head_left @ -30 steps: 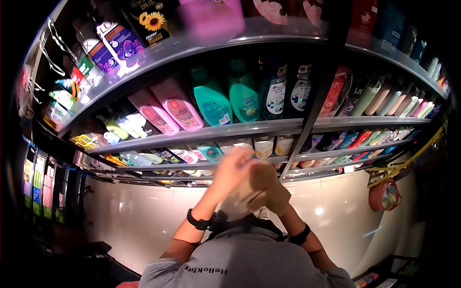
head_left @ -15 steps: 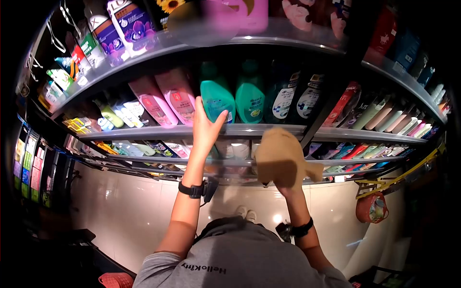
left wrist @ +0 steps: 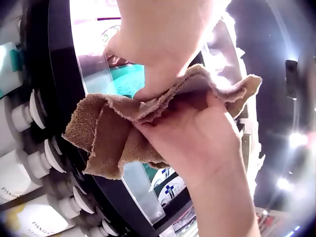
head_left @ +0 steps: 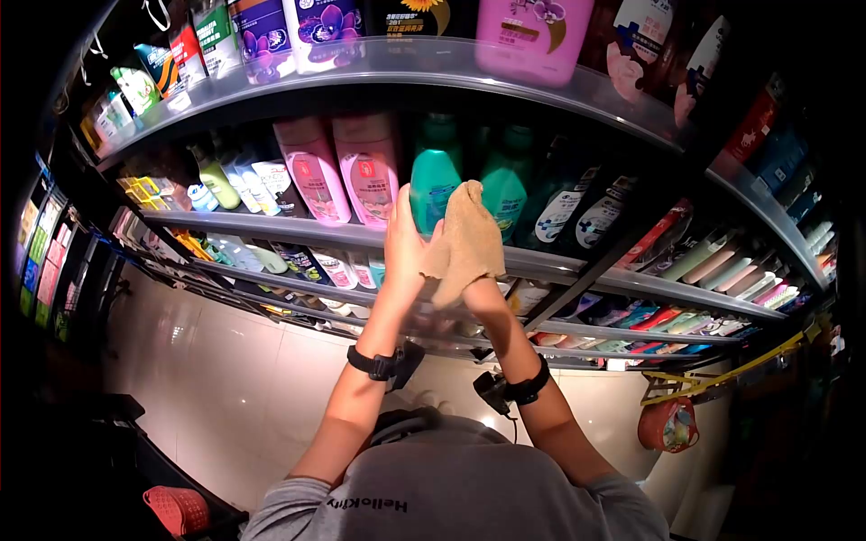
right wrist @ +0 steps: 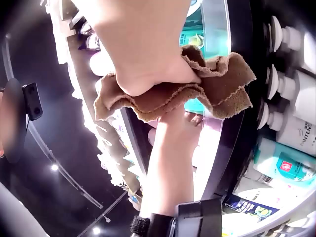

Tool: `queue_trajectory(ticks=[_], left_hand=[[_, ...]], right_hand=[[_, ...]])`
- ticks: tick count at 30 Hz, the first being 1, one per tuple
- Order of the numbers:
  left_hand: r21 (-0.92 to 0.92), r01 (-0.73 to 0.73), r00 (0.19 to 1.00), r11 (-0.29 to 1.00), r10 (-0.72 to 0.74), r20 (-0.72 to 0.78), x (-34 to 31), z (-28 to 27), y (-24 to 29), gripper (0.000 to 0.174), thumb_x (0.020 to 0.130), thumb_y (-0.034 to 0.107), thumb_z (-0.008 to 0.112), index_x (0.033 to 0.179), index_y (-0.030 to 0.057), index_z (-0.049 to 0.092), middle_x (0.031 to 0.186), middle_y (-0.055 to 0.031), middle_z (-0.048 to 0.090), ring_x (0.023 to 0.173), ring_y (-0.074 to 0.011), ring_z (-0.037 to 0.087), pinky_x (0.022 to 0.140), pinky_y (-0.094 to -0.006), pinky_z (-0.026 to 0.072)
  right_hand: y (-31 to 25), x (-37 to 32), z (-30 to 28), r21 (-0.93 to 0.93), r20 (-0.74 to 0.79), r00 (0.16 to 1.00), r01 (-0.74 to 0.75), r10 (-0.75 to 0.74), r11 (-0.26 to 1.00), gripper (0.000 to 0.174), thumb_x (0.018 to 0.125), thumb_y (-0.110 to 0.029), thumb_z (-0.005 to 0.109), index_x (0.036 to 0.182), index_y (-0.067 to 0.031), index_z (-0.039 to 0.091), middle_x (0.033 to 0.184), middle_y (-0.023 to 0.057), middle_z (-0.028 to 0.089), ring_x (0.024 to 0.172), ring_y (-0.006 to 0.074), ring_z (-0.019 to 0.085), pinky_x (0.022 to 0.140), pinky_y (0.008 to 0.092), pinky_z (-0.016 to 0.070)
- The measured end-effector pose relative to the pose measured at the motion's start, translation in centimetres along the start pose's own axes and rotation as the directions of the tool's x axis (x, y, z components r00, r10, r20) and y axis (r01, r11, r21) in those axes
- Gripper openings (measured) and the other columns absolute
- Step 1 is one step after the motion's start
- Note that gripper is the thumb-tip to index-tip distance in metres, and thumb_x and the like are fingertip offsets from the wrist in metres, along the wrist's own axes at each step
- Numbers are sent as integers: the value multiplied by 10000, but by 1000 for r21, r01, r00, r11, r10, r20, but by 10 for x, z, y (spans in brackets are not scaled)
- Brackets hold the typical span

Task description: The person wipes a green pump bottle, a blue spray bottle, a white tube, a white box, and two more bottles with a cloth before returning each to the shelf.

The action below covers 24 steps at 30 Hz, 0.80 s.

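A green pump-less bottle (head_left: 435, 176) stands on the middle shelf, with a second green bottle (head_left: 505, 180) to its right. My left hand (head_left: 403, 248) holds the first one low down, its fingers along the left side. A brown cloth (head_left: 474, 230) covers most of my right hand (left wrist: 197, 136), which grips it against the bottle's lower front right. In the right wrist view the cloth's frayed edges hang between both hands, and some curled left fingertips (right wrist: 194, 118) show below it. The cloth hides the bottle's lower part.
Pink bottles (head_left: 365, 180) stand left of the green ones, dark bottles with white labels (head_left: 564, 203) right. Above the hands runs the upper shelf's edge (head_left: 397, 68); white pump bottles (left wrist: 37, 212) line a lower shelf. A red basket (head_left: 667, 424) sits on the floor at right.
The hands were together over the cloth, then the left reached the green bottle. Since then the right hand has brought the cloth up and left to the bottle. The head view has shifted too.
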<state>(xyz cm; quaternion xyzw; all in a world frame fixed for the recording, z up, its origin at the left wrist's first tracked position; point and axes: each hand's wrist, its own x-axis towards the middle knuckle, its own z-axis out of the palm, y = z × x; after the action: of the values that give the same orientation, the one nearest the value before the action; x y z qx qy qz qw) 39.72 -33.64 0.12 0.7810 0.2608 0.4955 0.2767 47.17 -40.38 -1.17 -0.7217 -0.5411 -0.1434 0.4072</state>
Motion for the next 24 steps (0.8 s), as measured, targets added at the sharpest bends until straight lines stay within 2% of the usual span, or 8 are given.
queue_trajectory(ticks=[1,2,6,7,10,15,19,24], left_hand=[[3,-1,1000,1000,1,-2,-2,-3,2,652,669,119,641,1210,-23,305,1110,-236,453,1034,-360,445,863,-380,368],[-62,38,999,997,-36,21,-5,-6,4,627,680,111,629,1207,-26,316,1124,-240,448,1050,-363,436,872,-378,361],[-153,64,993,986,-47,111,-20,-14,18,599,692,16,534,1236,-46,291,1194,-262,396,1112,-374,389,917,-363,324],[-142,12,993,990,5,120,-25,-13,21,613,687,-6,507,1250,-51,269,1210,-272,375,1125,-378,376,929,-360,312],[-221,-5,981,975,48,190,-44,-2,23,590,734,-6,457,1270,-68,217,1295,-285,238,1209,-392,243,982,-384,232],[-90,184,912,979,-135,387,-68,19,9,557,787,25,458,1275,-68,206,1352,-249,137,1262,-348,151,1012,-372,160],[-377,-4,978,926,83,192,-61,10,24,583,771,28,483,1275,-72,208,1341,-232,187,1226,-315,251,1001,-347,191],[-196,-53,995,979,69,76,-16,-28,3,474,765,-36,437,1230,7,354,1242,-153,391,1154,-231,380,955,-327,303]], right_hand=[[0,1,3,-55,-227,966,115,-125,992,296,822,-210,474,1054,-27,460,958,115,526,907,249,508,798,343,393],[4,-4,0,538,244,945,-320,220,779,529,827,-274,468,1268,-47,286,1281,161,311,1200,286,268,987,343,216],[-29,6,-46,662,479,818,-574,317,481,464,860,-186,436,1274,-47,280,1307,102,298,1204,196,281,993,318,223],[-20,1,-29,607,270,937,-343,221,717,413,854,-166,439,1236,-41,345,1269,109,353,1173,185,324,969,315,261],[-10,-9,-25,740,199,969,-245,144,626,360,843,-147,442,1184,-38,411,1212,102,419,1129,194,377,943,319,293],[-4,-15,-19,378,230,970,-166,81,911,401,860,-185,419,1231,-47,360,1274,111,356,1180,230,330,985,333,237],[-3,-26,-24,629,211,976,-174,48,758,444,803,-139,496,1220,-45,376,1238,92,398,1143,215,365,955,328,270],[0,-30,-15,344,-94,993,103,-75,933,640,758,-175,566,1285,-31,233,1310,146,261,1212,268,258,997,350,203]])
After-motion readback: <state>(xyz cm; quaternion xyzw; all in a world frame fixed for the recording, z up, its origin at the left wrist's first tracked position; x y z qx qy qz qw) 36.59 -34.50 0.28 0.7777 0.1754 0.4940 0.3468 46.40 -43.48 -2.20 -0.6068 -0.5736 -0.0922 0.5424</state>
